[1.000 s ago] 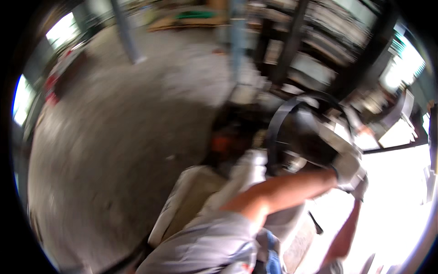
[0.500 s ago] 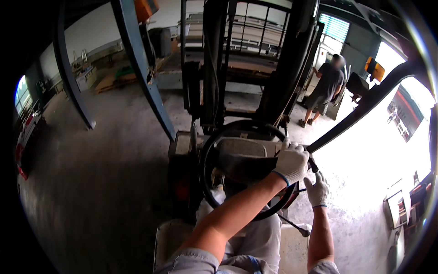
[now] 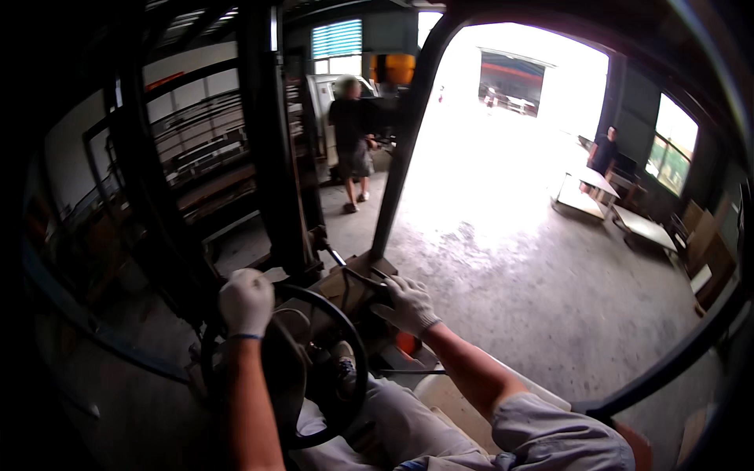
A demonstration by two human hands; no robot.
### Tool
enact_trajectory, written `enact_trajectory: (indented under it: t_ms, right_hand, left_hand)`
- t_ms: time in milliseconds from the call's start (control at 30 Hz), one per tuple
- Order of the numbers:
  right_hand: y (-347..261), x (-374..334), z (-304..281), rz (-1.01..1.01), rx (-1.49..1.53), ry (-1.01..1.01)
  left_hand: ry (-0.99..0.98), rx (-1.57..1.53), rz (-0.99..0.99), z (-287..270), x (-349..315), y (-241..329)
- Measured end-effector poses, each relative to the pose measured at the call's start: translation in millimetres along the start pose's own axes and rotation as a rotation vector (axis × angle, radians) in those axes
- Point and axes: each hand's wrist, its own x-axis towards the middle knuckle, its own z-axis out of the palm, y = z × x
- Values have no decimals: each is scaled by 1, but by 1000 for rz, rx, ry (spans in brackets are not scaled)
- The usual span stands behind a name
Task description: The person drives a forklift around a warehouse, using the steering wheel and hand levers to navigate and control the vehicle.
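Observation:
In a white glove, my left hand [image 3: 247, 303] is closed on the upper left of the black steering wheel [image 3: 360, 343]. My right hand [image 3: 410, 304], gloved as well, lies over the end of a dark control lever [image 3: 363, 279] to the right of the wheel. Its fingers curl over the lever, and the thumb sits lower and apart; the knob itself is hidden under the hand. Below the wheel rim a shoe [image 3: 345, 366] shows on my foot.
The dark forklift mast [image 3: 279, 149] stands ahead on the left. A person [image 3: 352, 137] in dark clothes stands beyond it by a whitish vehicle. Right of the bright doorway, another person [image 3: 604, 153] is near white-topped carts [image 3: 591, 182]. Boards [image 3: 711, 255] lean at the far right.
The view has swung right, bringing the doorway to the middle. My left hand has gone from the wheel's upper right to its upper left. My right hand has reached onto the lever.

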Motion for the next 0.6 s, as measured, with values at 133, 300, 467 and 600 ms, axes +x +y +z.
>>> enact_trajectory:
  t_ms: [133, 300, 467, 600]
  right_hand:
    - [-14, 35, 12, -56, 86, 83]
    - [-25, 36, 14, -16, 0, 81]
    - [-29, 11, -4, 27, -5, 103]
    - [-23, 5, 5, 101, -34, -3]
  left_hand:
    - [-63, -7, -61, -49, -14, -44]
    - [-120, -33, -143, -101, -52, -83]
    - [-82, -36, -198, -157, -117, -72]
    - [44, 109, 27, -189, -171, -19]
